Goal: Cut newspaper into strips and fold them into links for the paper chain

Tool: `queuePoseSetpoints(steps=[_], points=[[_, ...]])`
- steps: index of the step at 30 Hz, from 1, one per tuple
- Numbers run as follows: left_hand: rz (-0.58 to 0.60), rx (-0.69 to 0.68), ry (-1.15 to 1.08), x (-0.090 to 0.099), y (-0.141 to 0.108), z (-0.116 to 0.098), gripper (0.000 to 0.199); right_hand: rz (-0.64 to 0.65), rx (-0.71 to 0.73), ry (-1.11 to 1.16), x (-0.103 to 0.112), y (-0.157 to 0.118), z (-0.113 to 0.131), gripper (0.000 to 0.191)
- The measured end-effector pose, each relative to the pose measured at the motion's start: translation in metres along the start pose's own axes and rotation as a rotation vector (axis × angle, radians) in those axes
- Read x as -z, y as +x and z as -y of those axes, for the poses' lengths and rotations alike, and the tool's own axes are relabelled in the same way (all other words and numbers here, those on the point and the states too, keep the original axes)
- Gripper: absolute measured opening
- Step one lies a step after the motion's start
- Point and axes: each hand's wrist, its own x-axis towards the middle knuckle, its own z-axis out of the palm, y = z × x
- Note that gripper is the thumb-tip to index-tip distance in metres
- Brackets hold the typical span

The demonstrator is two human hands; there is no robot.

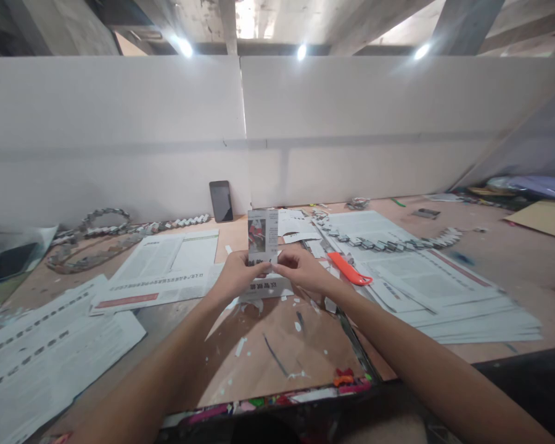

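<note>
A small printed paper piece (263, 234) stands upright between my two hands above the middle of the table. My left hand (240, 271) pinches its lower left part, and my right hand (300, 268) pinches the lower right, with both thumbs nearly meeting. Behind and below the hands lies a newspaper strip (271, 287) with large characters. To the right of my right hand an orange-red cutter (349, 269) rests on newspaper sheets. The fingers behind the held paper are hidden.
Newspaper stacks lie right (467, 308) and left (161, 271). Folded-paper chains curve at the left (97, 253) and right (388, 243). A phone (221, 201) leans on the white wall (120, 135). Paper scraps and coloured bits (346, 377) are near the table's front edge.
</note>
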Motion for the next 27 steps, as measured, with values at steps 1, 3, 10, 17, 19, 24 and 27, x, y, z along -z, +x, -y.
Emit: queuePoseSetpoints(steps=[1, 3, 10, 17, 19, 24, 27], points=[[0.011, -0.004, 0.026, 0.001, 0.0, 0.001, 0.019, -0.008, -0.007, 0.004, 0.0, 0.0, 0.0, 0.019], [0.041, -0.006, 0.067, 0.003, 0.001, 0.002, 0.018, -0.011, -0.025, 0.027, -0.001, 0.0, 0.0, 0.02], [0.171, 0.003, 0.188, 0.007, -0.002, -0.003, 0.013, -0.133, -0.142, 0.207, 0.001, 0.001, 0.005, 0.018], [0.279, 0.01, 0.305, 0.013, 0.001, 0.005, 0.011, -0.297, -0.219, 0.452, 0.011, 0.001, 0.019, 0.022], [0.316, 0.012, 0.317, 0.014, 0.002, 0.009, 0.011, -0.343, -0.215, 0.539, 0.013, 0.002, 0.017, 0.023], [0.328, 0.006, 0.323, 0.013, 0.001, 0.012, 0.008, -0.428, -0.198, 0.631, 0.017, 0.006, 0.004, 0.025], [0.299, 0.004, 0.307, 0.011, 0.001, 0.01, 0.01, -0.425, -0.209, 0.645, 0.018, 0.007, 0.003, 0.03]])
